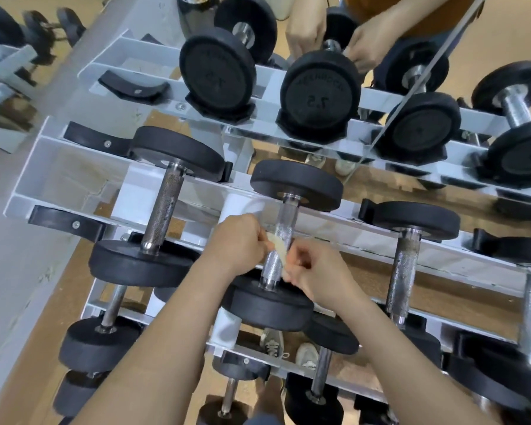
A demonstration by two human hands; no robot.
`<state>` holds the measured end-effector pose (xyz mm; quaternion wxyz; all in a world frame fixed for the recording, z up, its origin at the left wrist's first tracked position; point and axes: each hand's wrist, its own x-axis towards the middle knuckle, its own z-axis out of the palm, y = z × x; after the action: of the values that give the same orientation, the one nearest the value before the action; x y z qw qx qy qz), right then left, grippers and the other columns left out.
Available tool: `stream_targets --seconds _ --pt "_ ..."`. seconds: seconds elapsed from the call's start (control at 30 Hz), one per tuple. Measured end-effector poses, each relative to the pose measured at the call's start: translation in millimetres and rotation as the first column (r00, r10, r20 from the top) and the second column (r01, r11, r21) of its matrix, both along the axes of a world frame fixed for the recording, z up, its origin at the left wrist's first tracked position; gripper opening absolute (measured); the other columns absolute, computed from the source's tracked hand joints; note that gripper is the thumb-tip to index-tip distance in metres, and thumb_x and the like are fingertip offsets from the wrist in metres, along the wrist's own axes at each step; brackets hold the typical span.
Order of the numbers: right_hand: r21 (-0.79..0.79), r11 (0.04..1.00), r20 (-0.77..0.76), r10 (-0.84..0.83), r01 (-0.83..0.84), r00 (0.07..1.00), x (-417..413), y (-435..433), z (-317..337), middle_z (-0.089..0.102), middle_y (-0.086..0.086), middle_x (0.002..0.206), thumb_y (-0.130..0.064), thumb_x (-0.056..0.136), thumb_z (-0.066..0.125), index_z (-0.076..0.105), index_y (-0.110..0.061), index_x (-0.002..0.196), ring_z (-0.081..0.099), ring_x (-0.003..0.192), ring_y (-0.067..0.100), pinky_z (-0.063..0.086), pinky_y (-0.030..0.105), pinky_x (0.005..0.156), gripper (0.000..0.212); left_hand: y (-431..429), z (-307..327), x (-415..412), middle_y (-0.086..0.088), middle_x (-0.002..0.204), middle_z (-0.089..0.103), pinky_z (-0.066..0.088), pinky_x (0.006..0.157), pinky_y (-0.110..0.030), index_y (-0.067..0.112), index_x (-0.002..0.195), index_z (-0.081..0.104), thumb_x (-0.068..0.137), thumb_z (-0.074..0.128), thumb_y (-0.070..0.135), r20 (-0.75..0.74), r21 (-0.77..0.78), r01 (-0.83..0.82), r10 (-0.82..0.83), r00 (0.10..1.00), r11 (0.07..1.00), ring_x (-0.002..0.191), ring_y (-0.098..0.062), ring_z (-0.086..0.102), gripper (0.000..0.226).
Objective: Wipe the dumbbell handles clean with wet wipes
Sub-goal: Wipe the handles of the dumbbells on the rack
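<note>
Inspection covered a white steel rack of three tiers, standing on a brown, speckled floor. Black-ended dumbbells lay crosswise on black cradles, and several cradles stood vacant. A mirror behind the far tier reflected the rack and the person's hands.

The dumbbell under treatment sat at the middle of the second tier, its knurled chrome handle running near to far. The wet wipe, yellowish and crumpled, lay against the handle at mid-length. The left grip was closed, fingers curled, pinching the wipe's left end. The right grip was likewise closed on its right end, just beside the handle.

The left neighbour showed a dull grey handle. The right neighbour showed brownish tarnish near its far end.
</note>
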<state>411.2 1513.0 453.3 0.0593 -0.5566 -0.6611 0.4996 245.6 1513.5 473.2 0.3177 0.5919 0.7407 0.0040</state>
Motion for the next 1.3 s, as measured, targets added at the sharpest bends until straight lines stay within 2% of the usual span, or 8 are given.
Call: stream_targets --seconds 0.07,0.23,0.33,0.5,0.7,1.0,1.13,1.3 --pt "-0.066 0.988 0.03 0.138 -0.136 0.99 0 -4 5 0.057 -0.015 0.062 -0.01 0.083 0.059 0.063 -0.024 0.072 0.059 0.072 0.011 0.052 0.036 0.078 0.019 -7 6 -1 -0.003 0.091 0.07 0.044 0.072 -0.025 0.016 0.088 0.075 0.088 0.065 0.03 -0.05 -0.143 0.133 -0.141 0.989 0.981 0.094 -0.022 0.063 0.017" --pt "0.422 0.885 0.066 0.189 -0.2 0.98 -15 3 9 0.058 -0.002 0.096 -0.008 0.084 0.063 0.068 -0.024 0.096 0.054 0.085 0.016 0.046 0.03 0.076 0.02 -16 18 -5 0.0 0.119 0.063 0.045 0.091 -0.03 0.026 0.114 0.064 0.098 0.047 0.031 -0.058 -0.325 0.262 -0.296 0.954 0.909 0.113 -0.023 0.057 0.024" --pt "0.464 0.74 0.189 0.453 -0.486 0.871 -17 2 -5 0.057 0.003 0.097 0.0 0.081 0.063 0.073 -0.016 0.101 0.056 0.089 0.026 0.047 0.035 0.074 0.028 -25 21 -10 0.0 0.109 0.066 0.047 0.087 -0.032 0.032 0.097 0.065 0.098 0.044 0.03 -0.013 -0.323 0.261 -0.28 0.96 0.91 0.105 -0.023 0.059 0.02" --pt "0.304 0.653 0.189 0.672 -0.694 0.716 -9 3 0 0.063 0.006 0.1 0.001 0.081 0.058 0.07 -0.012 0.094 0.06 0.088 0.028 0.051 0.038 0.074 0.022 -69 19 -18 0.015 0.096 0.069 0.048 0.083 -0.023 0.037 0.1 0.07 0.093 0.053 0.024 0.249 -0.037 -0.179 0.183 0.951 0.983 0.088 -0.007 0.061 0.023" --pt "0.269 0.572 0.307 0.711 -0.775 0.632 1 8 21 0.058 0.003 0.098 -0.01 0.091 0.054 0.065 -0.016 0.091 0.057 0.089 0.025 0.047 0.035 0.075 0.012 -111 -27 17 0.003 0.097 0.064 0.032 0.088 -0.009 0.014 0.095 0.067 0.097 0.029 0.032 0.38 0.406 -0.429 0.278 0.882 0.807 0.096 -0.011 0.052 0.042" --pt "0.421 0.412 0.416 0.704 -0.808 0.576 -52 15 4 0.057 0.002 0.089 -0.024 0.094 0.048 0.07 -0.018 0.092 0.049 0.091 0.026 0.04 0.04 0.077 0.023 -109 -41 23 0.019 0.108 0.06 0.03 0.093 -0.005 0.026 0.11 0.063 0.088 0.029 0.043 0.542 0.318 -0.642 0.422 0.727 0.698 0.107 0.003 0.048 0.043" --pt "0.401 0.623 0.218 0.647 -0.671 0.731 -12 9 5 0.055 -0.009 0.075 -0.027 0.087 0.059 0.061 -0.028 0.074 0.052 0.074 0.012 0.037 0.024 0.062 0.014 -104 -34 12 0.023 0.099 0.059 0.027 0.09 -0.002 0.032 0.096 0.068 0.081 0.025 0.043 0.486 0.293 -0.5 0.324 0.812 0.815 0.1 0.003 0.045 0.046" --pt "0.142 0.918 0.0 0.373 -0.369 0.928 32 -8 -11 0.066 -0.014 0.094 -0.009 0.089 0.066 0.077 -0.019 0.101 0.06 0.091 0.001 0.048 0.019 0.085 0.02 -85 -34 -6 0.008 0.091 0.068 0.045 0.089 -0.034 0.022 0.075 0.069 0.072 0.026 0.049 0.315 0.13 -0.248 0.197 0.928 0.96 0.094 -0.011 0.054 0.051"
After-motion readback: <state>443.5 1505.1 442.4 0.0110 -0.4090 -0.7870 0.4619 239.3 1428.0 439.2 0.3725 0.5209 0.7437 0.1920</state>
